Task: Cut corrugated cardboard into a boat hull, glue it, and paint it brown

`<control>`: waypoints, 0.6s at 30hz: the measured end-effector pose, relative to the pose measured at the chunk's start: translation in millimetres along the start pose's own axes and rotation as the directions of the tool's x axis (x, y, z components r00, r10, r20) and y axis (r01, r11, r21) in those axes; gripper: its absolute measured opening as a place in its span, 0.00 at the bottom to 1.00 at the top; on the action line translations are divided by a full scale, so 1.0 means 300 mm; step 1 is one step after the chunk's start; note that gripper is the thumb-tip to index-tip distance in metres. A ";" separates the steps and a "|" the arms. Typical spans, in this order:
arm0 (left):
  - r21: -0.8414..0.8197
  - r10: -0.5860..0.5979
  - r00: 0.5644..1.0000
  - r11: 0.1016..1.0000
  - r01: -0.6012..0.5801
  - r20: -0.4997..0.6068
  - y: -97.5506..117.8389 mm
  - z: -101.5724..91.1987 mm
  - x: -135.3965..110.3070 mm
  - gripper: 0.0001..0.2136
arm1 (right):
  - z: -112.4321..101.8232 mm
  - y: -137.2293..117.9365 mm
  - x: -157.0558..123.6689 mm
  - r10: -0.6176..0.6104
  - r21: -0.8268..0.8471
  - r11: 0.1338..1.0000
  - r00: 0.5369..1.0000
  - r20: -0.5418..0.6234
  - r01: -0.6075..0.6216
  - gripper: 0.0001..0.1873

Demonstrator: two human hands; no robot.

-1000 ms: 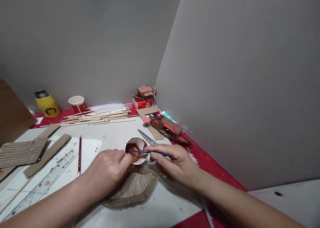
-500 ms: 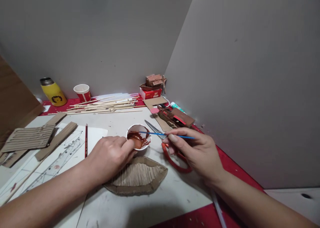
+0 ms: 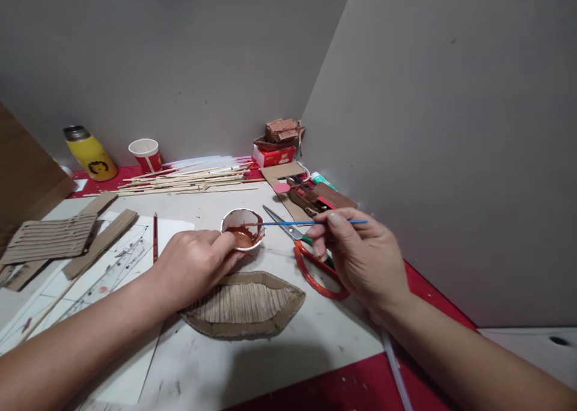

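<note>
My left hand [image 3: 196, 264] grips the near left side of a white paper cup [image 3: 234, 216], which is tilted toward me with reddish-brown paint [image 3: 242, 237] inside. A thin blue paintbrush [image 3: 288, 223] is pinched between the thumb and fingers of my right hand [image 3: 360, 249]. Its tip lies over the cup's opening; whether it touches the inner wall I cannot tell. Below the cup, a boat-shaped cardboard hull [image 3: 252, 306] with a ribbed floor rests on the white board, its left end partly behind my left wrist. Orange-handled scissors [image 3: 311, 273] lie beneath my right hand.
Wooden sticks [image 3: 189, 181], a red-and-white cup [image 3: 146, 154] and a yellow bottle [image 3: 92, 155] are along the back. Brown models [image 3: 282, 131] stand at the back right. At left are cardboard pieces [image 3: 51, 237], a ruler [image 3: 99, 279] and a pencil [image 3: 155, 237] on drawn paper.
My right hand has drawn the paintbrush slightly to the right and up. The paint cup has shifted a little left in my left hand. The whole view has tilted slightly.
</note>
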State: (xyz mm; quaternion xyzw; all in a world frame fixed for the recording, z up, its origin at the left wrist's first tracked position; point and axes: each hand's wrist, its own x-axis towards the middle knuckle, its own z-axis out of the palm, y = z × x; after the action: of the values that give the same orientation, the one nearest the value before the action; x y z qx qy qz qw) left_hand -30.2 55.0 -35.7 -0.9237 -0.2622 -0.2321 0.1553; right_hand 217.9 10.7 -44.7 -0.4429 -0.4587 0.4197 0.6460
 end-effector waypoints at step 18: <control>0.150 0.252 0.966 0.954 -0.258 0.058 0.039 -0.070 0.019 0.06 | 0.032 -0.031 -0.062 -0.202 -0.532 0.705 0.852 0.483 0.469 0.10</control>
State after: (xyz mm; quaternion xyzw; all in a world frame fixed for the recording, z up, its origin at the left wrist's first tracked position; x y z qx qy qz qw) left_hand -26.7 39.0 -17.0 -0.9390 -0.1610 -0.1712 0.2510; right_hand 205.6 -7.5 -38.1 -0.4478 -0.7653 0.1918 0.4207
